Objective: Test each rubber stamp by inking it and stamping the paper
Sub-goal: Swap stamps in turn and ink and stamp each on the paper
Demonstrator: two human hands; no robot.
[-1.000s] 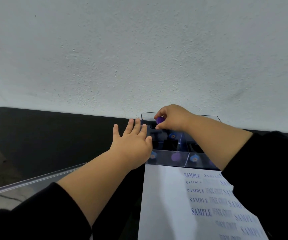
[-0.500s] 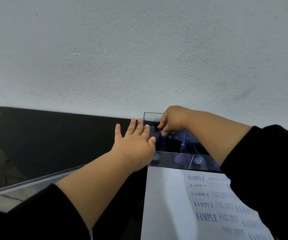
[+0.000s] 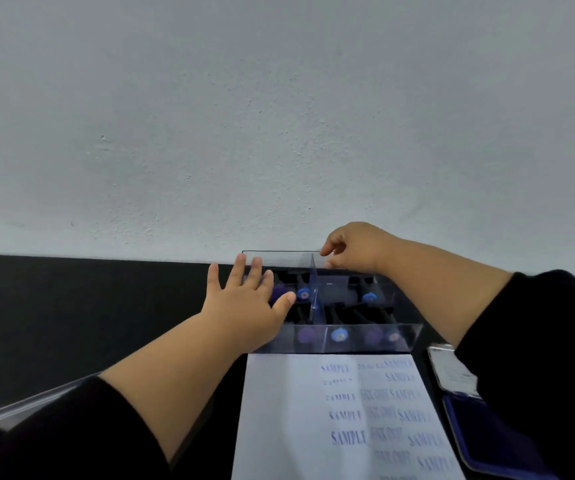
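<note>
Left hand (image 3: 244,303) lies flat, fingers apart, on the clear box's (image 3: 407,336) left edge; right hand (image 3: 358,247) hovers over its far rim, fingers loosely curled, empty. Paper (image 3: 296,410) lies nearer than both.

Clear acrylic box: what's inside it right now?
Inside the clear acrylic box stand dark-handled rubber stamps with blue and purple knobs, split by dividers. The left hand covers the left compartment's contents.

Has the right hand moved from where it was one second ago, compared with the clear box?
Yes. The right hand has lifted to the back wall of the clear box, and the purple stamp it held over the box is gone from it.
</note>
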